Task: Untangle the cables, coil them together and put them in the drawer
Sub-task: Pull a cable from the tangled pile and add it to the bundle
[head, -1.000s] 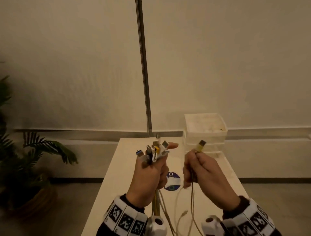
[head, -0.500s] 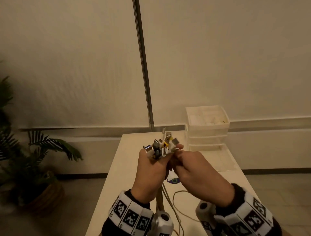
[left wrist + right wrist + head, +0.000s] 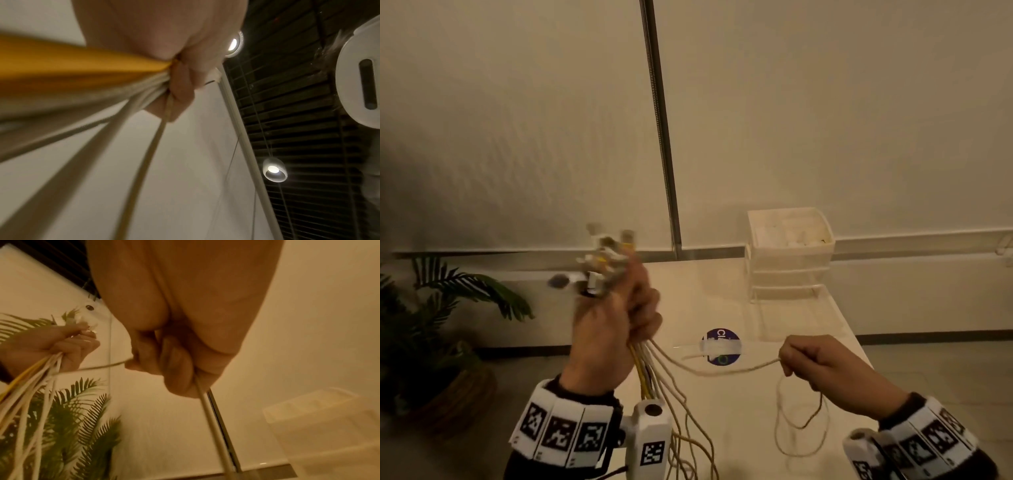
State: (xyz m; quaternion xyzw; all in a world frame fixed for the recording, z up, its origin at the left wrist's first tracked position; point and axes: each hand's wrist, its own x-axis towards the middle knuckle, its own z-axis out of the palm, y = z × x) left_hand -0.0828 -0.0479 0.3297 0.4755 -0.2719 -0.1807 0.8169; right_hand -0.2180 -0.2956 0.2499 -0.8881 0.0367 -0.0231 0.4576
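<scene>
Plug ends (image 3: pixel 604 263) motion-blurred; cables (image 3: pixel 681 445) cut off at bottom edge.

Dim, warm yellow light throughout. Two ceiling lamps (image 3: pixel 274 169) glare in the left wrist view. Cables (image 3: pixel 61 91) near that lens smear; wide-angle edges bend.

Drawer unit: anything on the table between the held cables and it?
Nothing visible. Bare table lies between the cables in the left hand and the drawer unit; only a flat sticker.
</scene>
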